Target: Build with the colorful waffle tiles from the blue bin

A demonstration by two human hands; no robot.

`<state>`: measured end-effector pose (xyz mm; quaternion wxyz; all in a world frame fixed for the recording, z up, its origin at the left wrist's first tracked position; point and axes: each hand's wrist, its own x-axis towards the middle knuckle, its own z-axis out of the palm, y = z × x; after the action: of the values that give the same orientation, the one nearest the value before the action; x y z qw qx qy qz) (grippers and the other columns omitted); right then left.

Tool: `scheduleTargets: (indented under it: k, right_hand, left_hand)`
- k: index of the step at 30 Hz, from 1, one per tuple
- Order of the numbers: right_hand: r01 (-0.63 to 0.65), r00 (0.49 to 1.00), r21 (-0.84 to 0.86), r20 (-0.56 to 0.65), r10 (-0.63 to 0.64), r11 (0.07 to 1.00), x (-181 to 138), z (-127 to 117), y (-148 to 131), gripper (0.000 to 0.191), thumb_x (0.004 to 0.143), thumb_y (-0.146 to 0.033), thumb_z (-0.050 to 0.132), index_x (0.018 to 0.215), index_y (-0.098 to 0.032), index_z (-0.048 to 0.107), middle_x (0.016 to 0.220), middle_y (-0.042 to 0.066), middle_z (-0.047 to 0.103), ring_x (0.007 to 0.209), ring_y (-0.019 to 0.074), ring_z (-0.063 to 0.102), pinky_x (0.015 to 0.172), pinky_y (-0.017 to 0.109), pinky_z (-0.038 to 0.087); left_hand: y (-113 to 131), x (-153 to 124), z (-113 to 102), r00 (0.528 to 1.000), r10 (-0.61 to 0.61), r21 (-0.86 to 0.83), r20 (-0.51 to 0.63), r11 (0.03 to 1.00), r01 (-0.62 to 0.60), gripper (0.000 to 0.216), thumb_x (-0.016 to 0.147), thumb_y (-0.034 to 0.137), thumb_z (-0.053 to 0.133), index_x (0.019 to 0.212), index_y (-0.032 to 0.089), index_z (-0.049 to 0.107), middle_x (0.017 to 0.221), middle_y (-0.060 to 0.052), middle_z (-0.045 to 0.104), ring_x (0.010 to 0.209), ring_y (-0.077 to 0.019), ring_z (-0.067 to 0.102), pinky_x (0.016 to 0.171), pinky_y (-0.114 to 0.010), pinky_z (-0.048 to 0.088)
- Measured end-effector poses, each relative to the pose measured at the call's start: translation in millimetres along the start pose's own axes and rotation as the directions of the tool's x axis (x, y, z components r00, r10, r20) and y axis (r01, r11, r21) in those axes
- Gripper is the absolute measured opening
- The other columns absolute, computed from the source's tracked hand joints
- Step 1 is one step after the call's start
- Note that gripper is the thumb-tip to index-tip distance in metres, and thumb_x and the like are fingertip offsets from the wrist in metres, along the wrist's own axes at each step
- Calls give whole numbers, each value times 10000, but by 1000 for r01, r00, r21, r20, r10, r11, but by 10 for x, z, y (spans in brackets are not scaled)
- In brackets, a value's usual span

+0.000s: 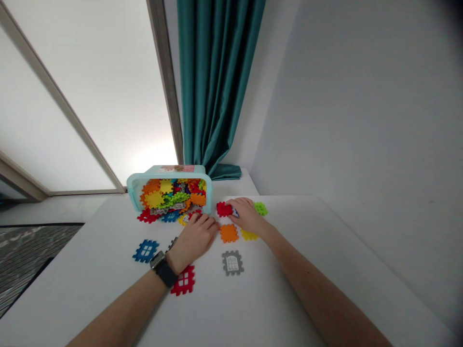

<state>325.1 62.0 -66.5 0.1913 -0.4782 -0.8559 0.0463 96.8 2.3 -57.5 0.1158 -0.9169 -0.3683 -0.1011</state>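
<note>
My right hand (248,215) is closed at the edge of a red toothed building tile (224,209), with a small white and purple piece (235,212) by the thumb. A lime green tile (260,208) and a yellow tile (249,234) lie partly hidden around that hand. My left hand (197,234), wearing a black watch, rests palm down with fingers loosely extended, close to an orange tile (229,233). Under its wrist, a red window tile (183,281) and a dark tile (172,243) are partly covered. A grey window tile (233,263) lies between the arms.
A light blue tub (130,194) lies on its side at the back of the white table (275,289), packed with colourful tiles, several spilling out. A blue window tile (145,251) lies at left. Behind hangs a green curtain (213,86); a grey wall (361,120) stands at right.
</note>
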Motion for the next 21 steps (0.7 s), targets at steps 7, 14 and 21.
scheduleTargets:
  k: [7,14,21]
  right_hand:
    - [-20,1000,23,-8,20,1000,-7,-53,16,344,822,-176,684,1157,-222,622,1139,83,672,1121,267,572,1029,424,345]
    - [-3,999,24,-32,4,1000,-31,-122,-34,370,838,-147,648,1195,-242,634,1179,80,671,1148,260,568,1047,429,339]
    - [19,999,30,-34,-18,999,-109,-157,-176,358,854,-161,657,1203,-241,645,1189,87,656,1163,260,558,1061,440,343]
  left_hand:
    - [1,-1,2,1000,-9,-16,-1,1000,9,225,1002,187,500,1176,204,641,1133,-74,671,1042,-255,543,927,-427,329]
    - [-2,1,-12,1000,-11,-36,2,999,11,217,998,205,507,1168,205,643,1120,-71,670,1049,-259,539,920,-427,333]
    - [-14,-6,-110,1000,-2,-78,3,997,3,208,1001,246,488,1087,206,673,1065,-81,668,1031,-255,543,903,-417,364]
